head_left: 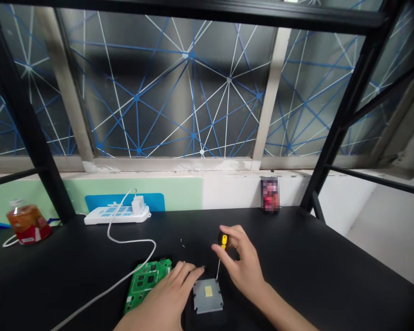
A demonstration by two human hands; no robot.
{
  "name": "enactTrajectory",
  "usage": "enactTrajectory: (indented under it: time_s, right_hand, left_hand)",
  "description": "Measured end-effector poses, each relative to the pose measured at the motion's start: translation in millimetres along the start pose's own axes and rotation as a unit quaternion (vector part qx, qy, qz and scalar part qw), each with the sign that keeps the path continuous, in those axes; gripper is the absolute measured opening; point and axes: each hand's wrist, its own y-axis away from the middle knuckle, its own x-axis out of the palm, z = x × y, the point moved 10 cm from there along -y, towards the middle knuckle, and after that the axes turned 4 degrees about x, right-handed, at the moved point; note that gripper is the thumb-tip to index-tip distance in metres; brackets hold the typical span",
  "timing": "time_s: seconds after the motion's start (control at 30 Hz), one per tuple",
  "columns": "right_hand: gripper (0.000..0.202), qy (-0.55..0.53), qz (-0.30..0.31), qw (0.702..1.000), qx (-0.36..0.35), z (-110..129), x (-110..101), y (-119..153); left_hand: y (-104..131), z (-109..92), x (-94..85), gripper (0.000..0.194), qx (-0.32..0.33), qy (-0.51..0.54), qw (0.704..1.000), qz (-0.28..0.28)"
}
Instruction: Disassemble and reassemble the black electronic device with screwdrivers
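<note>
My right hand is closed around the black and yellow handle of a screwdriver. Its thin shaft slants down, and the tip meets the upper right corner of a square grey metal plate. A pale yellow pad lies on the plate, and small dark fasteners show around its edges. Flat and palm down, my left hand lies along the plate's left side with its fingers stretched out; its thumb is hidden. A tiny light piece, perhaps a screw, is by its index fingertip. Partly under this hand is a green circuit board.
Several tiny screws lie behind my hands on the black table. A white cable runs from a power strip past the board. A drink bottle stands at left; a pixelated pack leans against the wall.
</note>
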Motion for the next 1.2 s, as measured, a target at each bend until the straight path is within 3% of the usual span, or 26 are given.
enactTrajectory:
  time_s: [0.33,0.53,0.77,1.03,1.2]
  right_hand:
    - [0.039,0.008,0.007,1.000,0.005,3,-1,-2]
    - [0.039,-0.014,0.013,0.999,0.026,-8,0,4]
    - [0.033,-0.169,0.081,0.979,0.081,-14,13,12]
    - [0.028,-0.181,0.099,0.977,0.043,-7,16,2]
    - [0.038,-0.083,0.032,0.996,-0.021,-8,6,-9]
  left_hand:
    - [2,4,5.4,0.112,-0.011,-0.002,0.999,0.035]
    - [2,4,6.0,0.114,0.000,0.007,1.000,0.024]
    - [1,6,6.9,0.120,0.022,0.017,1.000,0.011]
    - [2,-4,-1.8,0.112,0.064,0.007,0.997,-0.040]
    - [4,-5,-0.6,0.114,0.062,0.002,0.998,-0.031]
